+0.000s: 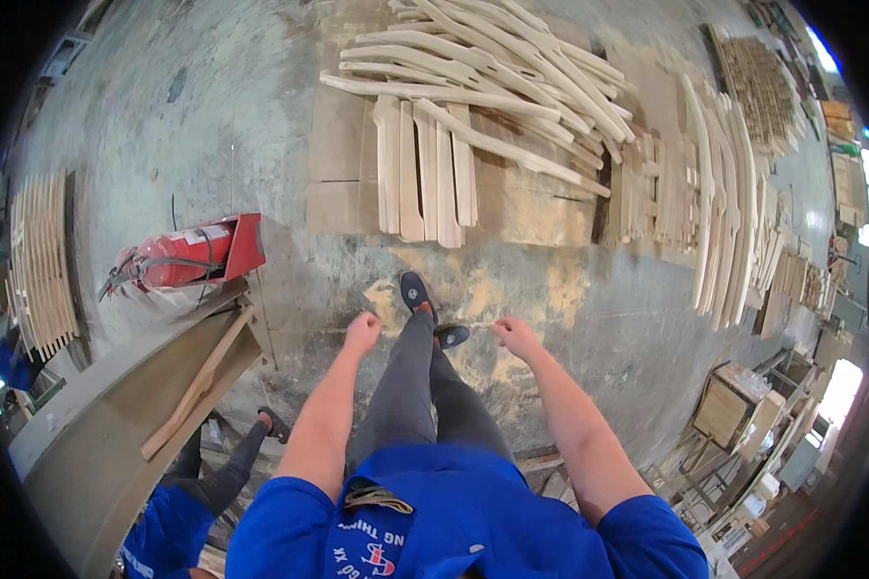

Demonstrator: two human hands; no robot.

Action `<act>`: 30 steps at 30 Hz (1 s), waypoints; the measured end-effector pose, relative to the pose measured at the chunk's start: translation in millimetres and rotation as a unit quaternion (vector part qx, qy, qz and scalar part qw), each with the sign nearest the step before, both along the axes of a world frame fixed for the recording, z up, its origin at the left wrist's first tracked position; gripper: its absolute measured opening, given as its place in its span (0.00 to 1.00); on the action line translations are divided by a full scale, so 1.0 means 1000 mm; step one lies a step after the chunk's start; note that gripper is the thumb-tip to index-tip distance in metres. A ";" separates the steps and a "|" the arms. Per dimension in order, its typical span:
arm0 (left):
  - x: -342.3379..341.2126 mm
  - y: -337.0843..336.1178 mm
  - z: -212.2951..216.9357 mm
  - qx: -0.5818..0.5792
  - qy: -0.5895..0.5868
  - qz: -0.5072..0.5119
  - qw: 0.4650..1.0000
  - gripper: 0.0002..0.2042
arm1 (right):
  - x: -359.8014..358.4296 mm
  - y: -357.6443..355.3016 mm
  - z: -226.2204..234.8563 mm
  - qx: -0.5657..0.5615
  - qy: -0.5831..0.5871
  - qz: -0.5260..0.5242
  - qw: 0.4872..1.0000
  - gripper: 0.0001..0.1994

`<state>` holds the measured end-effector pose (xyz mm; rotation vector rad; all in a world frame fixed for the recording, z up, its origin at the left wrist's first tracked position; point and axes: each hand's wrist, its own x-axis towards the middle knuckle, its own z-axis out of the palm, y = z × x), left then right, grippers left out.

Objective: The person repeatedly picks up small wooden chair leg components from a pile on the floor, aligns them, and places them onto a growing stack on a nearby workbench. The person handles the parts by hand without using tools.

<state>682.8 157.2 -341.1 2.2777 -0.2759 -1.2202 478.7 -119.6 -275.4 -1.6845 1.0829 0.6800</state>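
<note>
— What are the hands doing?
— Both are hanging empty over the concrete floor (212, 125). The left hand (362, 333) is curling loosely, the right hand (517, 338) is half open; neither is gripping anything.
— And the nearest wood?
— The curved wooden pieces (473, 87) are lying straight ahead on cardboard sheets (343, 164), well apart from both hands, long axes mostly running left to right; shorter slats (425, 174) are pointing toward the person. The right hand is sitting slightly nearer.
— Anything else?
— A red fire extinguisher (179, 259) is lying to the left, beside a workbench (116, 415); more stacks are filling the room's right side.
</note>
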 end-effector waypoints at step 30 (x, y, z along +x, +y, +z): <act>0.022 -0.326 -0.071 0.026 0.297 0.203 0.933 0.12 | 0.234 -0.334 -0.108 -0.219 -0.088 0.236 0.942 0.18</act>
